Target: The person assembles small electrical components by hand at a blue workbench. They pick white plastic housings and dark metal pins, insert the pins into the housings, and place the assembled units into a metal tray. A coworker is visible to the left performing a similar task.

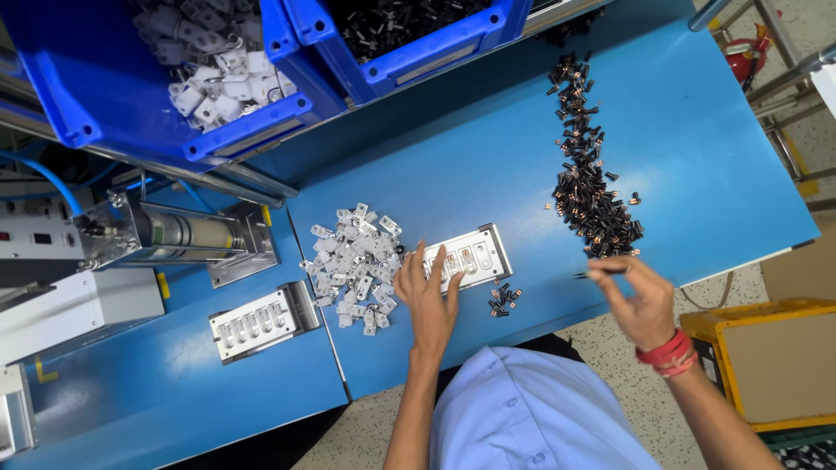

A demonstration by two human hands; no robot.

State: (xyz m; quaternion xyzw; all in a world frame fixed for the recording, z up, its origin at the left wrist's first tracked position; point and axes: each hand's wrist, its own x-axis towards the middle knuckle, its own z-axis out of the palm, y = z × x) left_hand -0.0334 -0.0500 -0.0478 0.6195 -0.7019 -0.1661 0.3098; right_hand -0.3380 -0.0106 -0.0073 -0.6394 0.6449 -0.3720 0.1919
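My left hand (428,292) lies flat with fingers spread on a metal fixture plate (475,255) with slots, next to a heap of small white plastic parts (355,264). My right hand (643,300), with a red band at the wrist, pinches a small dark pin (601,273) between thumb and fingers at the near end of a long heap of dark pins with copper ends (588,178). A few more dark pins (503,298) lie just in front of the plate.
A second slotted fixture plate (259,322) sits on the blue bench to the left. A press machine with a cylinder (174,235) stands behind it. Blue bins of white parts (218,78) and of dark parts (409,26) hang at the back. A yellow crate (766,365) stands right.
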